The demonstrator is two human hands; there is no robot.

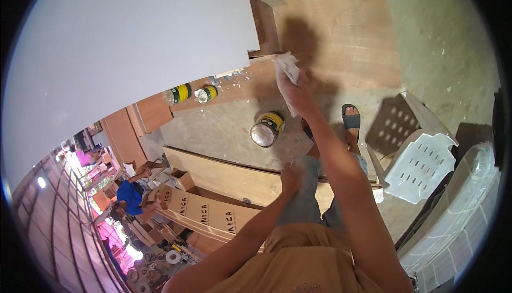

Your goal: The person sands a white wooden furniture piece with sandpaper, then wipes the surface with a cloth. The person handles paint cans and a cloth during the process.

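Stretched out ahead, my right hand (296, 86) is closed around a crumpled whitish rag (288, 63). The rag is at the corner of a large white panel (138, 31) with a brown wooden side (264, 18); I cannot tell whether it touches. My left hand (290, 178) hangs low beside my jeans, its fingers curled and slightly blurred. What they hold, if anything, is hidden. A round can (266, 129) with a pale lid and a yellow and dark label stands on the floor between the panel and my legs.
Two more cans (180, 93) stand under the panel's edge. A white plastic stool (421, 167) is at the right, near a plastic-wrapped item (453, 223). A long board (224, 173) and cardboard boxes (202, 213) lie at left. Farther left is a person in blue (130, 197).
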